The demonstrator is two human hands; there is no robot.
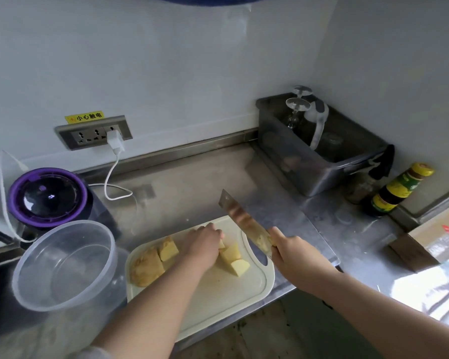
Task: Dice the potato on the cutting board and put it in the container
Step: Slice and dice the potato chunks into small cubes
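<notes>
A cream cutting board (218,296) lies at the steel counter's front edge. On it are yellow potato chunks: a large piece with skin (147,268), a cube (168,250), and cut pieces (235,259) to the right. My left hand (204,243) rests palm-down over potato pieces in the middle of the board, fingers curled on them. My right hand (293,251) grips the handle of a cleaver (244,221), whose blade is raised and tilted above the board's right end. A clear round plastic container (62,265) stands left of the board, with nothing in it.
A purple-rimmed appliance (48,196) sits behind the container, with a white charger cable (114,177) running to the wall socket. At the back right stand a grey bin (319,156) with glasses and a sauce bottle (399,189). A cardboard box (430,244) lies at the right.
</notes>
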